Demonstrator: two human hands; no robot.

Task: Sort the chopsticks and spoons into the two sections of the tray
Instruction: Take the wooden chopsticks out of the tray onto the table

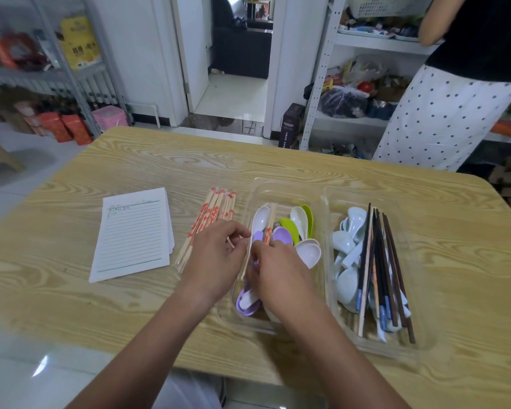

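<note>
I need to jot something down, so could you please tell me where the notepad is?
In the head view the notepad lies flat on the left side of the table, just left of the wrapped chopsticks, with the tray further right.

Single head-worn wide-angle view, looking forward and steeply down from over the near edge of the wooden table (pixel 278 160). Close above the clear two-section tray (pixel 325 199), right of centre in the frame. Doorway (pixel 233 54) and metal shelving (pixel 363 42) far off across the top, lines bowed toward the edges.
</note>
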